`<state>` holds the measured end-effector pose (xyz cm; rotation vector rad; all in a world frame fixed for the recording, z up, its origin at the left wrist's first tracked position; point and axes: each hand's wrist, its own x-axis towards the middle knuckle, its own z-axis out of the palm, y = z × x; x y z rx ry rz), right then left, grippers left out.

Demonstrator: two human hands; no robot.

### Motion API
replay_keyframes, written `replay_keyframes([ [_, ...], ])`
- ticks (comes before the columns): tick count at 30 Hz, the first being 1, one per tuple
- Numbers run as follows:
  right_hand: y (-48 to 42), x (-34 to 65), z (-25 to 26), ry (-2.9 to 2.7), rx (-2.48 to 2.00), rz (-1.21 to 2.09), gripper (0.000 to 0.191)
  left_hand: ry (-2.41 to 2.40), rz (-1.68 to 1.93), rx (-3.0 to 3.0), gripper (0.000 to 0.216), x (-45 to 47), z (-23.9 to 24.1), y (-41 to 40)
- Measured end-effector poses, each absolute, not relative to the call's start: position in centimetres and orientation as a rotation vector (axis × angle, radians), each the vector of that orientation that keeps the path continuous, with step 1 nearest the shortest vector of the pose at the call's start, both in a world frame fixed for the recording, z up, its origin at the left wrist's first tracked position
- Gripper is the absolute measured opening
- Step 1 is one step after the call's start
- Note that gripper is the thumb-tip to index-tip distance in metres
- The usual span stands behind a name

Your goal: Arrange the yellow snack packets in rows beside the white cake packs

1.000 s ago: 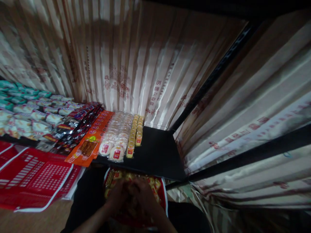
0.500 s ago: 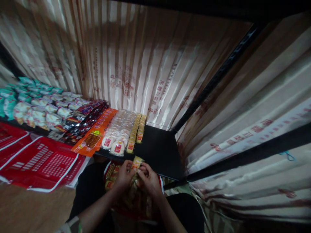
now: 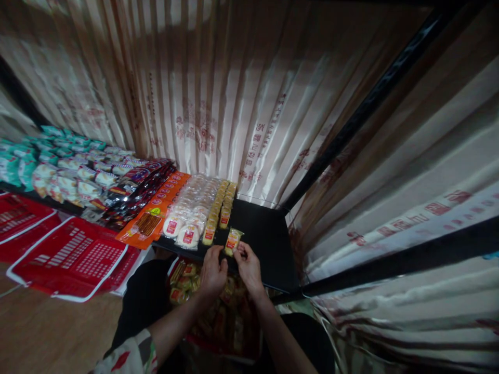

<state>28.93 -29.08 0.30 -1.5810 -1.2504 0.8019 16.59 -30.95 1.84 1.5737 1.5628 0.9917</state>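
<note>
Pinching yellow-wrapped snack packet [image 3: 233, 242] by its lower right edge in right hand [image 3: 248, 265], leaving only packet thickness between thumb and fingertips. Holding left hand [image 3: 212, 272] half-curled just beside the lower left corner; can't tell about contact or grip there. Placing packet at 11 o'clock from right hand, 1 o'clock from left, so reading right as nearer. Running its long axis roughly 1 to 7 o'clock. Showing over black shelf [image 3: 267, 239], near front edge; can't tell if resting or raised. Lying at 5 o'clock from shorter packet row [image 3: 225, 209], just apart, and at 3 o'clock from the front of longer packet row [image 3: 213, 217].
</note>
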Motion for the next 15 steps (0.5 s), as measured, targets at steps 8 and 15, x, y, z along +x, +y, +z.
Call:
replay_keyframes([
  [8, -24.7, 28.6, -1.2, -1.289, -1.604, 0.738, 0.032, 1.425, 1.043, 1.534, 0.046, 18.6, -0.1, -29.3],
  [15, -22.5, 27.9, -2.3, -1.291, -1.575, 0.727, 0.030, 1.462, 0.954, 1.418, 0.050, 19.3, 0.2, -26.7],
])
